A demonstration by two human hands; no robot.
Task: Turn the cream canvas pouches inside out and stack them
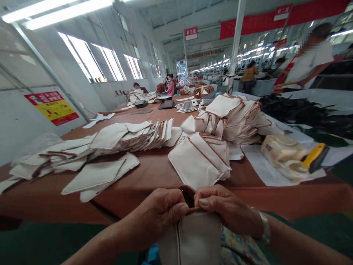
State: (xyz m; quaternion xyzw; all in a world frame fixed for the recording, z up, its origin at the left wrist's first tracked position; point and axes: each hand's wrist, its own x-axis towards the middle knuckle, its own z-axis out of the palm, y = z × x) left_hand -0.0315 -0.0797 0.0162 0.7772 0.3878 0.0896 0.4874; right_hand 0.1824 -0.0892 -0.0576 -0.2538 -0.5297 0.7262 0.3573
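Observation:
Both hands grip the brown-lined opening of a white sewn pouch (200, 235) at the table's front edge. Thumb and fingers of my left hand (162, 211) are closed on the left of the rim. My right hand (227, 208), with a metal bracelet at the wrist, pinches the rim on the right. A dark gap shows between the hands, and brown lining stands behind it. Just beyond lies a fanned stack of white pieces with brown edges (197, 160). A pair of similar white pieces (102, 175) rests to the left.
On the brown-covered table (154, 169), a long row of white pieces (124, 138) spreads left and a taller pile (239, 117) stands back right. A clear plastic container (284, 151) and a yellow-handled brush (314, 156) sit right. Another person (309, 60) stands beyond dark material (298, 110).

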